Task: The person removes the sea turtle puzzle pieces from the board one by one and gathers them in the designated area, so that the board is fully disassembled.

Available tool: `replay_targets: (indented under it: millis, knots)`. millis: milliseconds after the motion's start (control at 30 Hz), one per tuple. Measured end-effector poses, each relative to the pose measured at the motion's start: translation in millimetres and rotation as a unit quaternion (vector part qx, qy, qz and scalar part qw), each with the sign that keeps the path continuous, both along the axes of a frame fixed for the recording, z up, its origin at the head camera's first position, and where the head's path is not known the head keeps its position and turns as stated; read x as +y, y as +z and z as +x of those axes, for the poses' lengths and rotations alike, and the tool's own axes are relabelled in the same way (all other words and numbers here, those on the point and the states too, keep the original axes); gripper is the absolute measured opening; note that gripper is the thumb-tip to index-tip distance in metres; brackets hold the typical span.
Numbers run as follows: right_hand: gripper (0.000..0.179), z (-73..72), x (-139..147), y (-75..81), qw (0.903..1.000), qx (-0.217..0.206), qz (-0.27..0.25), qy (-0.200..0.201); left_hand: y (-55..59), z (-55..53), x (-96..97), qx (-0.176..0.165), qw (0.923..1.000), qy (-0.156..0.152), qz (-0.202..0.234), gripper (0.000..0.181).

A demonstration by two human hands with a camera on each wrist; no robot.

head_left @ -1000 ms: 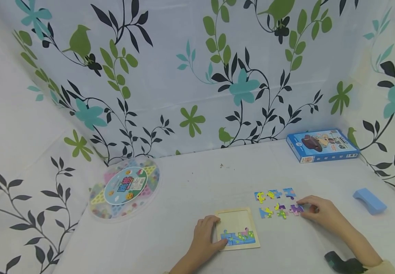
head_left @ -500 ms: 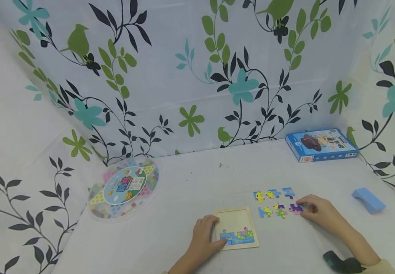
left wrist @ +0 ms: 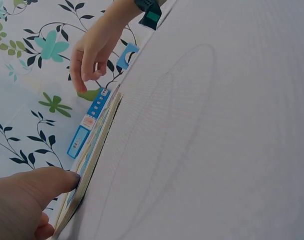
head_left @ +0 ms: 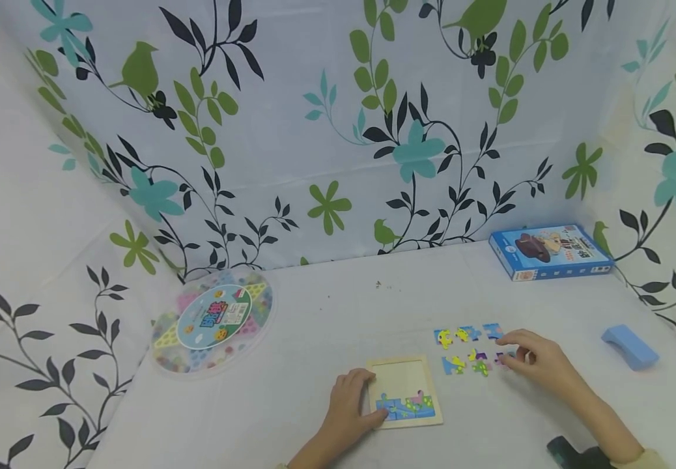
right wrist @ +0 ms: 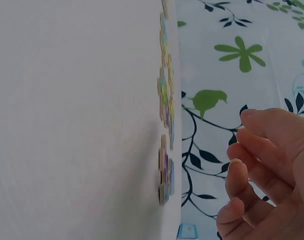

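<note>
My left hand (head_left: 346, 404) grips the left side of a square wooden puzzle tray (head_left: 398, 376), its thumb near the lower corner. Joined jigsaw pieces (head_left: 408, 408) fill the tray's lower part; bare wood shows above them. In the left wrist view the thumb (left wrist: 54, 181) lies on the tray's edge. Right of the tray, several loose jigsaw pieces (head_left: 467, 333) lie in two rows. My right hand (head_left: 540, 361) hovers at their right end, partly covering a purple jigsaw piece (head_left: 499, 358). The right wrist view shows its fingers (right wrist: 264, 150) loosely bent, holding nothing, above the pieces.
A round clear case (head_left: 165, 361) of coloured pieces lies at the left. A blue picture box (head_left: 555, 251) sits at the back right, with a light-blue arched block (head_left: 631, 345) nearer. Patterned cloth (head_left: 267, 143) hangs behind the white table (head_left: 314, 332).
My right hand has shifted left from the purple piece's right edge, and now partly covers that piece. The left hand and tray have stayed in place.
</note>
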State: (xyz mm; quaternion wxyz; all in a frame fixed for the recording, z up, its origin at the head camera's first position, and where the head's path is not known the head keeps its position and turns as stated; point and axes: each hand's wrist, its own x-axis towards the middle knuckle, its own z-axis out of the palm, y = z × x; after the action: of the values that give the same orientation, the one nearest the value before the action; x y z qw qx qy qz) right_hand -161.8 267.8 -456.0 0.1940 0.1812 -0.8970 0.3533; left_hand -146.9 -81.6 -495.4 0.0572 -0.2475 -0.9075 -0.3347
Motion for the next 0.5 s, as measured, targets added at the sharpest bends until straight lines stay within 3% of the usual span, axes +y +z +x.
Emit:
replay_targets:
  millis: [300,500]
  knots:
    - [0.029,4.9,-31.0,1.8,0.993,0.034,-0.083,0.076,-0.1,0.4,-0.1,0.005,1.0,0.003,0.004,0.052]
    - [0.031,2.4,-47.6,-1.8,0.9878,0.044,-0.085,0.123,0.7,0.3,0.5,-0.004,1.0,0.005,0.0,0.052]
